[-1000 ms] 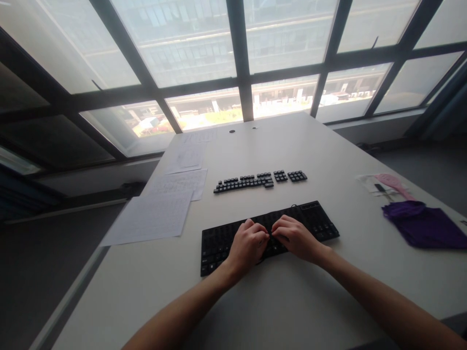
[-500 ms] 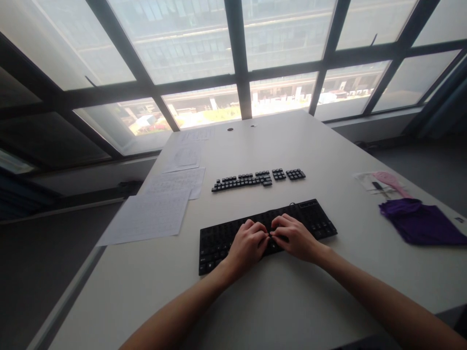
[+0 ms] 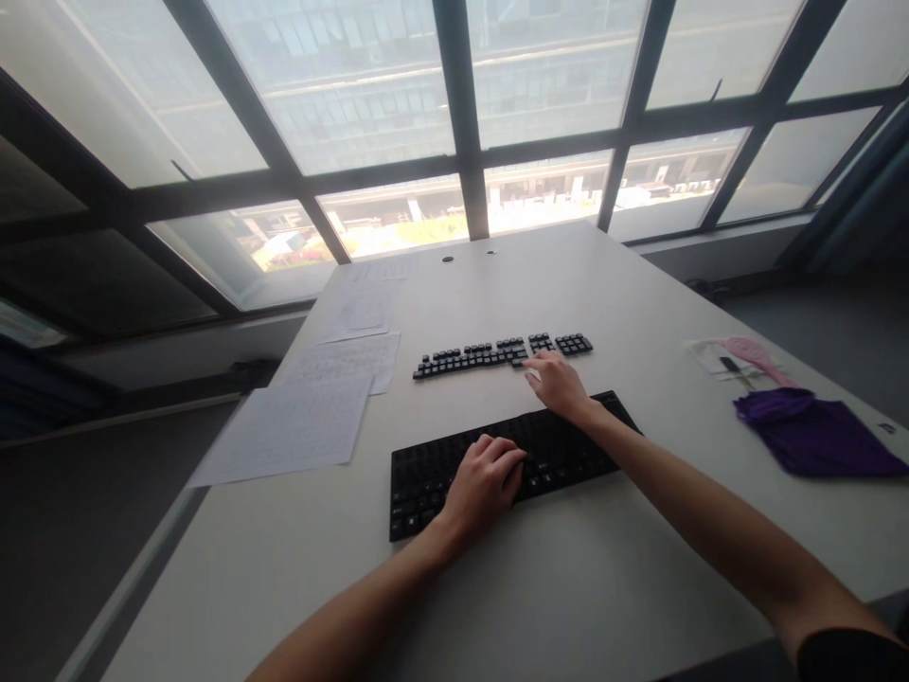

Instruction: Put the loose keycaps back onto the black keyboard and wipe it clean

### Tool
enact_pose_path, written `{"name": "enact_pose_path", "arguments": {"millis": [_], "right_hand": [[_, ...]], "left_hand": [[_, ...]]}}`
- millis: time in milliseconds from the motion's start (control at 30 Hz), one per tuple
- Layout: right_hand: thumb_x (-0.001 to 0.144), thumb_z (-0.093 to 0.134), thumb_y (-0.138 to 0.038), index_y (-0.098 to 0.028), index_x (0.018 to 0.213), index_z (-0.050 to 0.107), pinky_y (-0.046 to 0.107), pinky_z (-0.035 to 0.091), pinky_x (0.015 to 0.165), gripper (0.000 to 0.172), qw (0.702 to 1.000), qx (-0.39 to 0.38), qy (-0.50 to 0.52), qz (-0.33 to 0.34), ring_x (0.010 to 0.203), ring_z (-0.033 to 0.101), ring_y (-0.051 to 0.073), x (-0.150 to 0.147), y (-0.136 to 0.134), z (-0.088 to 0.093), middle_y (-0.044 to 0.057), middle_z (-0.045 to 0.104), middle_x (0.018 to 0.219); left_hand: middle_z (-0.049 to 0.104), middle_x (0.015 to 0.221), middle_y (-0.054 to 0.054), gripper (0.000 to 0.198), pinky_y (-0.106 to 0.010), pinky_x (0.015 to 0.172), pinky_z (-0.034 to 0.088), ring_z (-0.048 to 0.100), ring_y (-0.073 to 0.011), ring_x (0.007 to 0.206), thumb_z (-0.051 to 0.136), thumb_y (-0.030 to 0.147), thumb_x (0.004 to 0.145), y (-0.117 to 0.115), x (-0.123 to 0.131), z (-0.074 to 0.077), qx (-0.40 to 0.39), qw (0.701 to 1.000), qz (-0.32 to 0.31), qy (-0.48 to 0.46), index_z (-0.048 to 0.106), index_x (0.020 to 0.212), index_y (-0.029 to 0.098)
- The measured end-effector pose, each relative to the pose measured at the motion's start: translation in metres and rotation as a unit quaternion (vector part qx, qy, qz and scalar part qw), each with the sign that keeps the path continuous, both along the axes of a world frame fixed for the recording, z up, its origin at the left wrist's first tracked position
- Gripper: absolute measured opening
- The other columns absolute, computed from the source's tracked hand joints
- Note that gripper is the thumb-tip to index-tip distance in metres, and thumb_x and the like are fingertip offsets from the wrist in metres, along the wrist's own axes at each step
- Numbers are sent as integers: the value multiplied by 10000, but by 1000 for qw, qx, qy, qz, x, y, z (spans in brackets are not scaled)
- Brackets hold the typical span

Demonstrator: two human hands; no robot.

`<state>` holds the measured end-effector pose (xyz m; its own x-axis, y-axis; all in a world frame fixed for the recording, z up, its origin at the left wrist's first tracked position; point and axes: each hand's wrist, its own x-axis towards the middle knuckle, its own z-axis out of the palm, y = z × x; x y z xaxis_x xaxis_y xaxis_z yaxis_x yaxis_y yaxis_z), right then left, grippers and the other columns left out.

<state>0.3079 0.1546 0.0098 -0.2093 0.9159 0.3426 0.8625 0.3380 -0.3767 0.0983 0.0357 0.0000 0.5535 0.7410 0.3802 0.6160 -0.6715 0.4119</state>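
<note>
Right hand (image 3: 558,382) has left the keyboard (image 3: 426,469), which lies near the surface's (image 3: 568,587) near edge, for the loose keycaps (image 3: 469,358) beyond it, fingers curled, grip undeterminable; left hand (image 3: 484,481) rests on the keyboard, fingers bent, gripping nothing; most keycaps apparently remain unfitted.

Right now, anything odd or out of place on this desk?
Yes: a row of loose keycaps lies on the table beyond the keyboard, off the board. The right hand touches that row; the left hand rests on the keyboard. Too dark to tell which sockets are bare. Nothing looks spilled or broken.
</note>
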Motion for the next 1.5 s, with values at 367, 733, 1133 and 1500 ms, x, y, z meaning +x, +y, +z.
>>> {"name": "enact_pose_path", "arguments": {"millis": [367,733,1133,1500], "right_hand": [[973,506,-117,-132,882,781,347,430,888,290,985,-15,-172,21,1073,538,291,-6,41,-9,177,680,1087],[902,721,-164,-200,894,754,356,484,865,50,990,37,56,127,925,636,225,15,7,-9,54,744,903],[975,646,-214,-228,936,769,370,569,788,131,960,24,192,203,881,661,211,40,-111,-20,67,734,931],[1005,553,-139,-229,968,759,358,573,803,228,965,48,115,231,926,628,214,35,-116,-21,81,699,980]], "left_hand": [[713,1065,-73,185,-418,864,556,592,-241,969,612,159,955,-1,0,-3,5,1000,3,5,721,1096,209],[717,1087,-82,243,-426,887,544,596,-245,994,586,148,966,-1,-1,-3,0,1000,-1,7,712,1163,216],[695,1120,-78,240,-427,905,525,589,-242,1003,618,182,960,0,1,0,8,999,0,43,729,1166,231],[690,1221,-86,315,-439,910,512,592,-259,1055,586,222,988,-1,3,1,26,998,-11,55,651,1296,235]]}}
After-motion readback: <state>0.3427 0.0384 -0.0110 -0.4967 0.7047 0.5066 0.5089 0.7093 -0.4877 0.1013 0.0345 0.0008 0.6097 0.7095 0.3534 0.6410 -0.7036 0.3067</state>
